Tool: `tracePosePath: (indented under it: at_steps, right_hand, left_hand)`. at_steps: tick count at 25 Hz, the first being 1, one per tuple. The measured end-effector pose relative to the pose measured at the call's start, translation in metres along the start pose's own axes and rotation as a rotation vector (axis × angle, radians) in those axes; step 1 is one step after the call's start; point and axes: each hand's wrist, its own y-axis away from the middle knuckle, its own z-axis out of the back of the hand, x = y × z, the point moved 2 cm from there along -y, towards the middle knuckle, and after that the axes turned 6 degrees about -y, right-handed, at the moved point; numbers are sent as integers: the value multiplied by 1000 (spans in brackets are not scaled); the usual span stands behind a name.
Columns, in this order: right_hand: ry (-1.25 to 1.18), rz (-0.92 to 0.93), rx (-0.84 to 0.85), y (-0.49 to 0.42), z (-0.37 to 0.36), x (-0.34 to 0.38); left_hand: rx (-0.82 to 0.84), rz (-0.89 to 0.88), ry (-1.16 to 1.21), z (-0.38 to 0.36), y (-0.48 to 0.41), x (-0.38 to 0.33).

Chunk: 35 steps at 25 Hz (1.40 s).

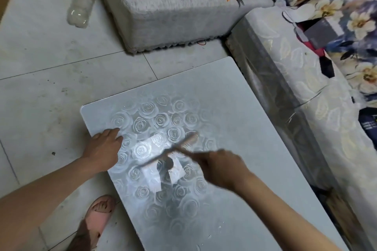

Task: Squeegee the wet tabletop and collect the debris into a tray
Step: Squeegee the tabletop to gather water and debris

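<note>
A low tabletop (234, 108) with a glossy rose pattern fills the middle of the head view. My right hand (220, 167) grips the handle of a squeegee (173, 150), whose blurred blade lies slantwise across the table's middle. A small dark clump of debris (169, 163) sits just below the blade. My left hand (105, 149) rests flat on the table's left edge, fingers straight. No tray shows in the frame.
A grey upholstered block (163, 6) stands beyond the table. A clear plastic bottle (81, 5) lies on the tiled floor at upper left. A bed with a floral cover (326, 67) runs along the right. My foot in a pink slipper (95, 220) is beside the table's left side.
</note>
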Motion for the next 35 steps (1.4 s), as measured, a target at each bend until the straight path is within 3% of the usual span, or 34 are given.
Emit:
tracePosePath:
  at_steps: [3,6,10,14,17,24,29,32,35]
  right_hand:
    - [-21,-77,-120,-35,15,-27]
    - [-38,-117,-6,-24,-7,-51]
    - [-51,-113,76,60,-51,-91]
    - [-187,-159,-58,74,-27,-124]
    - [-246,-110,-119,48,10,-142]
    - [-303,-182,-224,-76,76,-154]
    - [-178,-258,-173,-142,105,-162]
    - [-167,-227,-113,-109,81,-172]
    - [-185,-302,79,-62,68,-178]
  left_hand:
    - [-16,0,-33,-2,0,-25]
    - [-21,23,-43,0,1,-46]
    - [-4,36,-89,14,15,-80]
    - [-4,30,-60,40,12,-106]
    - [-10,-12,-101,57,-6,-116]
    - [-49,-161,-178,94,-108,-104]
    - [-88,-230,-219,127,-188,-96]
    - [-89,-223,-269,141,-217,-94]
    - [-66,-202,-299,149,-238,-87]
